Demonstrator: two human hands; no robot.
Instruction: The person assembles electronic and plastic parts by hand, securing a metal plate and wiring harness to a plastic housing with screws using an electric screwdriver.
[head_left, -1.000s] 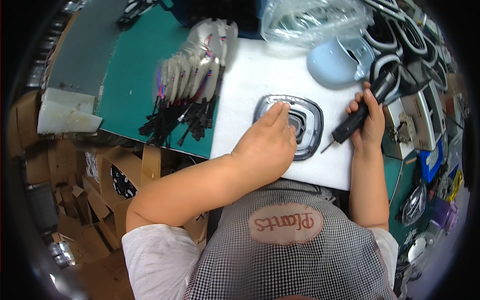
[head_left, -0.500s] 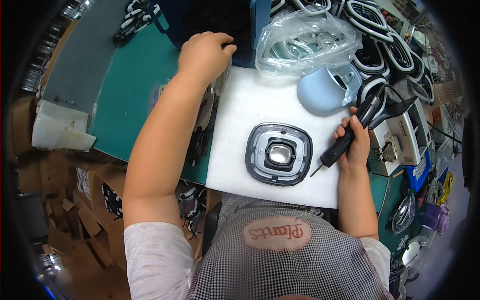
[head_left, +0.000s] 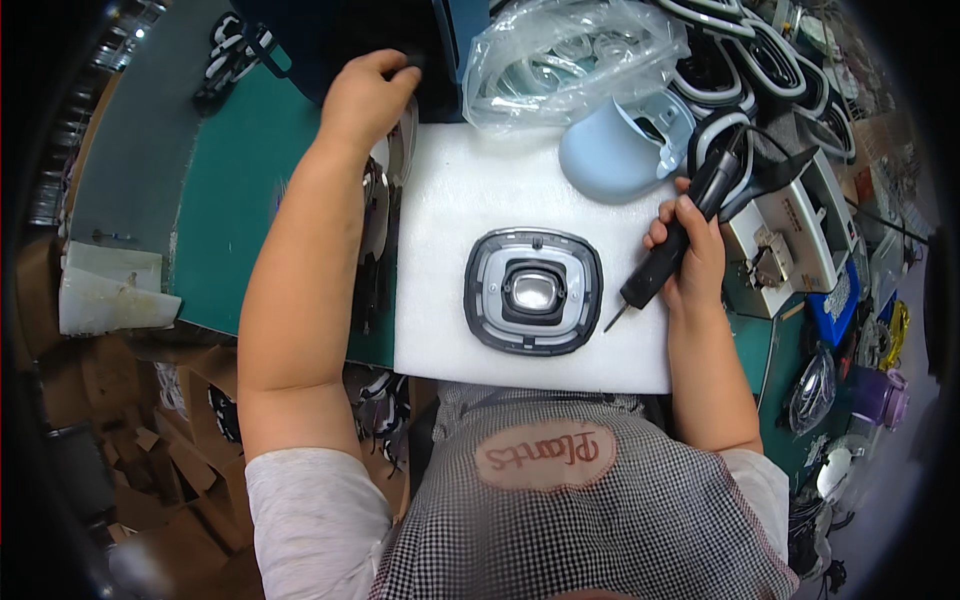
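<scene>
A grey square frame (head_left: 533,291) with a glossy centre is laid flat on a white foam pad (head_left: 450,200) on the green counter (head_left: 235,190), untouched. Just to its right, a black screwdriver (head_left: 672,245) is clasped in the right hand (head_left: 690,255), tip down near the frame's edge. The left hand (head_left: 365,95) is stretched to the far edge, its grip curled on something dark that cannot be made out. A pale blue shell (head_left: 615,155) and a plastic bag (head_left: 570,55) are seen beyond the pad.

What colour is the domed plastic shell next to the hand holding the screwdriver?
Pale blue. The domed shell shows best in the head view, just above the right hand.
</scene>
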